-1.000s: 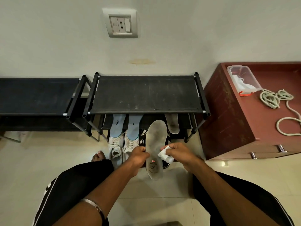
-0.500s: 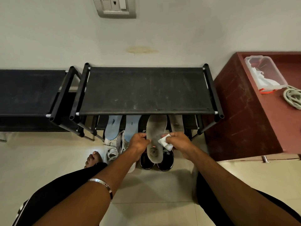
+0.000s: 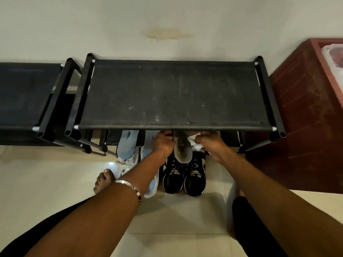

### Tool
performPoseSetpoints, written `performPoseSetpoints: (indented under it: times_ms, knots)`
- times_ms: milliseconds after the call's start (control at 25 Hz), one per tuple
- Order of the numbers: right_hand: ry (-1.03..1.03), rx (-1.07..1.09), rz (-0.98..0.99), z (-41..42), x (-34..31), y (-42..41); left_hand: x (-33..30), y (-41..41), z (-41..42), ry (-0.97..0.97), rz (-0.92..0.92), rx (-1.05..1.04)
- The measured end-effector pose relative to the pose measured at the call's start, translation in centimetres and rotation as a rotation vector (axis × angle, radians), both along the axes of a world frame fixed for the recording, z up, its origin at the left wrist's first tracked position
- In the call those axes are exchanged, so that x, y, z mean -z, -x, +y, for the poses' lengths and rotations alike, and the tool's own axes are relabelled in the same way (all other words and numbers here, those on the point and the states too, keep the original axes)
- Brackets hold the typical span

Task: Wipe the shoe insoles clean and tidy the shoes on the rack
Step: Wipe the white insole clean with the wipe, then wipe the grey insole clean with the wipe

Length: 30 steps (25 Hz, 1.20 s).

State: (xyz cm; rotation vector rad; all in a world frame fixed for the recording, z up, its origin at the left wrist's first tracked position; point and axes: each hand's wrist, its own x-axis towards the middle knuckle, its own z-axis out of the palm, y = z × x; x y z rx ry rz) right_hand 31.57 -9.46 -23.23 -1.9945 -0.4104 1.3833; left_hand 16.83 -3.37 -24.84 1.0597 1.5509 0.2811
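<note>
Presently both arms reached under the front edge of the rack [image 3: 174, 93], which filled the frame from 9 to 3 o'clock. Its top was a flat sheet of black fabric, dusty and scuffed, stretched between round black tubes. At 3 o'clock stood a dark red cabinet [image 3: 304, 112] with a worn, scratched side.

At 6 o'clock of the rack, a pair of black shoes [image 3: 183, 175] sat side by side on the tiled floor, toes toward the person. Their laced tops looked soft, their soles rubbery. At their 9 o'clock were white shoes [image 3: 128, 162], with a pale blue insole [image 3: 127, 143] propped upright in one.

Over the black shoes hung the grey insole [image 3: 182, 147], long, rounded at the lower end, its surface dull and soiled, its upper end hidden under the rack. Left hand [image 3: 163, 143] was clamped on its left edge, probably to steady it. Right hand [image 3: 209, 144] pinched a crumpled white wipe [image 3: 194, 142] against the right edge. Judgement: the insole was being set upright behind its shoe, likely to air like the blue one.
</note>
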Motion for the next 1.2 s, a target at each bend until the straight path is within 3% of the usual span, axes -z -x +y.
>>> performPoseSetpoints:
  times_ms: [200,360,760,1040,1200]
  knots:
    - [0.028,0.056,0.071,1.7,1.8,-0.6,1.9,-0.7,1.4,0.046,-0.019,-0.046]
    - [0.028,0.094,0.071,2.2,2.5,-0.7,2.0,-1.3,1.9,0.079,-0.066,-0.202]
    - [-0.021,0.084,0.044,2.1,2.0,-0.9,1.2,-0.7,1.4,0.036,-0.055,-0.115]
    - [-0.091,0.112,0.009,-0.1,-0.5,-0.6,-0.3,1.2,0.0,-0.065,-0.065,-0.16]
    - [-0.1,0.01,0.036,-1.9,-1.7,0.7,-1.3,3.9,-1.7,-0.093,-0.071,-0.249]
